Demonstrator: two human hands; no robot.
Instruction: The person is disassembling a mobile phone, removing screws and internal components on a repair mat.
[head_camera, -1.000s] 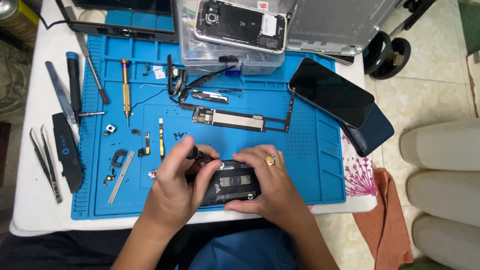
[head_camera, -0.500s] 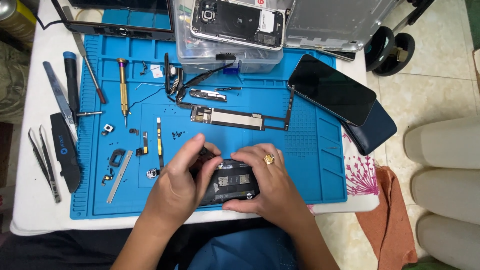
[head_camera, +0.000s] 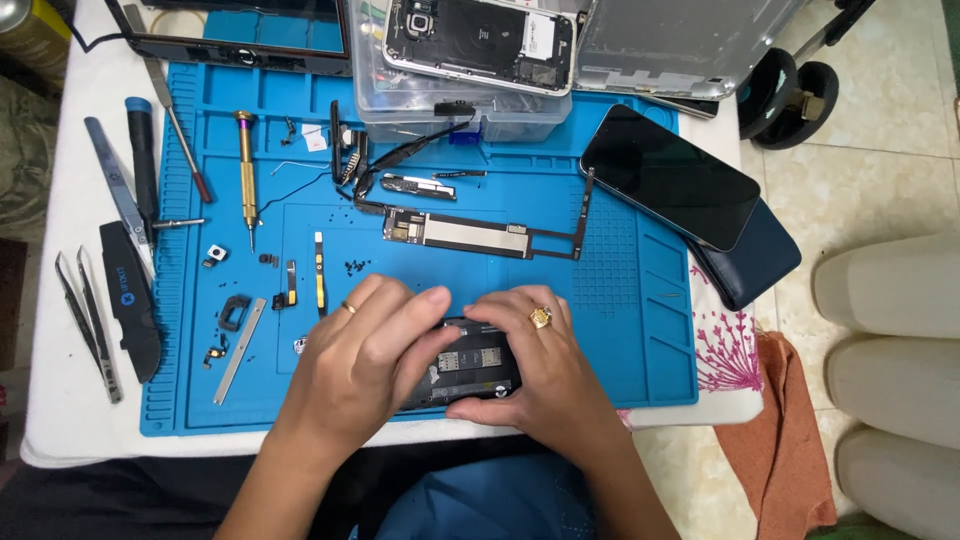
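1. My left hand (head_camera: 365, 365) and my right hand (head_camera: 535, 365) both close round the opened phone body (head_camera: 468, 372), which lies flat at the near edge of the blue repair mat (head_camera: 620, 330), right in front of me. I keep it close so that I look straight down into its bared insides.

2. The left hand curls over the phone's left end, thumb stretched across the top edge; the right hand clamps the right end, fingers bent over the far side. Gripping both ends keeps the frame from sliding on the mat.

3. Just beyond my fingers lies the long circuit board (head_camera: 470, 233) with its thin flex strip, apart from the phone, flat, where nothing presses on it.

4. Small parts sit to the left: the yellow flex strips (head_camera: 319, 270), a scatter of tiny black screws (head_camera: 355, 268) and a small black bracket (head_camera: 234, 312). They are spread apart, so each kind can be told from the others.

5. The brass-handled screwdriver (head_camera: 246, 165) lies upright-wise on the mat's left part, and the tweezers (head_camera: 88, 325) and black pry tool (head_camera: 130, 300) rest off the mat on the white worktop (head_camera: 70, 400), within the left hand's reach.

6. A dark-screened phone (head_camera: 668, 175) lies at the mat's far right corner, partly over a dark case, well clear of the work.

7. A clear plastic box (head_camera: 455, 105) at the far edge carries another opened phone on its lid.
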